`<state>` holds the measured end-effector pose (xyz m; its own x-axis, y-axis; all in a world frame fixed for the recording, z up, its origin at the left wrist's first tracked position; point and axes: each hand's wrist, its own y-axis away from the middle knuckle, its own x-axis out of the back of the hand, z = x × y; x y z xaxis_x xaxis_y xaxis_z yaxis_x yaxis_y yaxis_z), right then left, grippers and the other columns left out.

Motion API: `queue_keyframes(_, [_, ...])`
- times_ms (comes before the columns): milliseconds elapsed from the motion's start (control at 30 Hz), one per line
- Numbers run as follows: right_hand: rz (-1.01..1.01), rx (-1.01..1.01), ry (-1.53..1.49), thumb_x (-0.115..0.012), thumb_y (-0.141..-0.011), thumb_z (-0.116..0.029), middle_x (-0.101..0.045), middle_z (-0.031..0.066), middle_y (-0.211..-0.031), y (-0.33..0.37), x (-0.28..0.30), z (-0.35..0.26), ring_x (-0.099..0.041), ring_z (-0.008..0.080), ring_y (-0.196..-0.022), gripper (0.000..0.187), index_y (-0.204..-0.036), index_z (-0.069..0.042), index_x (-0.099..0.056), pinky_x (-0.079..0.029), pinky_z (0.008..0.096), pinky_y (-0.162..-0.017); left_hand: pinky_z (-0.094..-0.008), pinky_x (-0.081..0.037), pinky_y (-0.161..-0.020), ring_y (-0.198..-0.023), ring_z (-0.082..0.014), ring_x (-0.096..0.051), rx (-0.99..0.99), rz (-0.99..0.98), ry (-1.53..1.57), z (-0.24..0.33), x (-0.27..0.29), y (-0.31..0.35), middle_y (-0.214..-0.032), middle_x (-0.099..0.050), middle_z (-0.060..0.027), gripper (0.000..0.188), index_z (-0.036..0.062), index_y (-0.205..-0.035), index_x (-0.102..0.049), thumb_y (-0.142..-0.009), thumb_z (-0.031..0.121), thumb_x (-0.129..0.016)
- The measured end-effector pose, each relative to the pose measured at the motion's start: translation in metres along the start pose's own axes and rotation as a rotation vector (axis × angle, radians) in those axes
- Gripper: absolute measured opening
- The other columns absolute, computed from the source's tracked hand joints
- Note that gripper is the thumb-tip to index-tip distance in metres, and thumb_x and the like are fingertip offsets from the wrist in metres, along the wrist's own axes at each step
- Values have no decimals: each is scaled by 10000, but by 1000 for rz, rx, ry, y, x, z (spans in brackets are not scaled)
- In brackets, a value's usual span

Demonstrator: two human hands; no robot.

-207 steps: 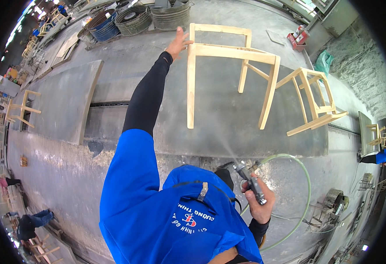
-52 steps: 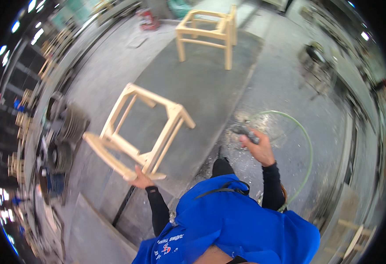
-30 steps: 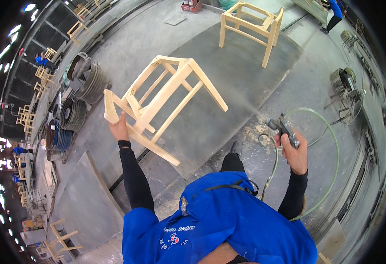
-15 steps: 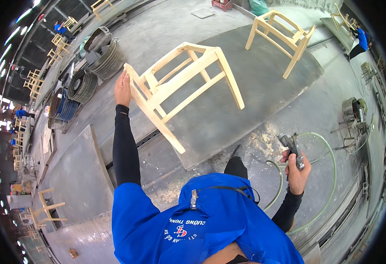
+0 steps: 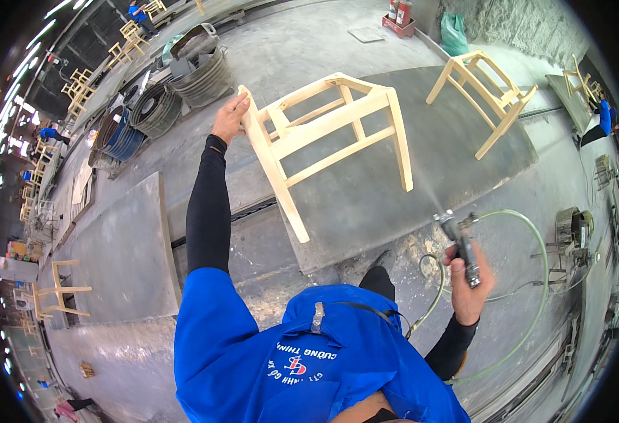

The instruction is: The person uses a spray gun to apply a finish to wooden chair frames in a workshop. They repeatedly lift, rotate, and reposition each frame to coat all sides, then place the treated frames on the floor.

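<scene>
1. I have the left hand [image 5: 230, 118] half-curled on the back of a pale wooden chair frame [image 5: 332, 125], which sits right of it, over a grey platform [image 5: 366, 225].
2. The right hand [image 5: 473, 299] wraps snugly around a spray gun [image 5: 460, 243].
3. Mist [image 5: 433, 196], unseen half a second ago, now leaves the gun near a frame leg [image 5: 402, 151]: spraying seems resumed.

Furniture workshop: wooden chair frames [image 5: 332, 125] (more in background), spray gun [image 5: 464, 248], metal tubs [image 5: 207, 83].
</scene>
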<state>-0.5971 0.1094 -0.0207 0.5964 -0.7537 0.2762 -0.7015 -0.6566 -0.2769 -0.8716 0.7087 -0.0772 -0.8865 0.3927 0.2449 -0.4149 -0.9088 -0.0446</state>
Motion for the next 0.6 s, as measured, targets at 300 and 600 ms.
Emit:
queue_keyframes(300, [-346, 19, -159, -853, -960, -338, -801, 171, -1045, 15, -26, -17, -769, 202, -956, 672, -1447, 69, -632, -609, 339, -851, -474, -596, -888, -1126, -322, -726, -260, 229, -287, -7, -2, -12, -1282, -726, -167, 617, 41, -1281, -674, -894, 483, -861])
queue_keyframes(600, [-357, 19, -174, -852, -952, -402, -791, 186, -1047, 35, -33, -9, -769, 242, -954, 747, -1456, 95, -613, -610, 363, -852, -482, -568, -921, -1072, -407, -731, -334, 448, -654, 1, -18, -12, -1086, -774, -208, 506, 67, -1164, -725, -920, 505, -800])
